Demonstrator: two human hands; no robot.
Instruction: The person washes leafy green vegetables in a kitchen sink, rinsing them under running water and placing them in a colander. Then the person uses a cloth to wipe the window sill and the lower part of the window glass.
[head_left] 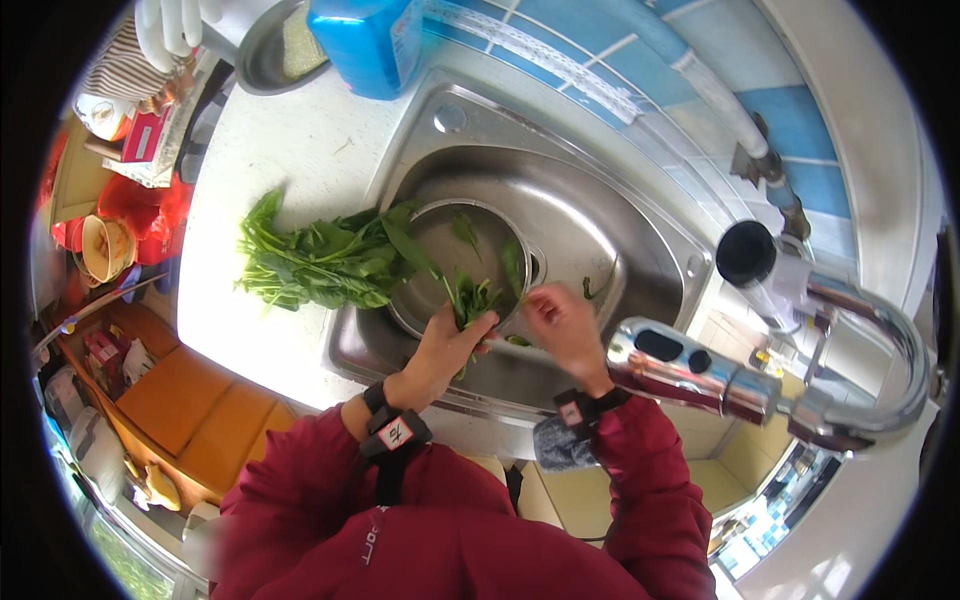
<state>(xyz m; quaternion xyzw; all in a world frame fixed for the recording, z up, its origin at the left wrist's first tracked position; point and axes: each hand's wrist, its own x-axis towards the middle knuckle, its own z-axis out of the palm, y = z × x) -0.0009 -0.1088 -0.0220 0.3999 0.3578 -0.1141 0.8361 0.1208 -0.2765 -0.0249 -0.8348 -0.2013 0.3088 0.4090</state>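
On the white counter, one heap of leafy greens is spread, its leaf tips hung over the sink edge. One blue plastic bottle is placed behind; its pale print is too small to be read. A small bunch of greens is gripped by the closed left hand over one round metal pot, where two loose leaves are seen. The right hand is loosely curled above the smooth steel sink; whether anything is held cannot be told.
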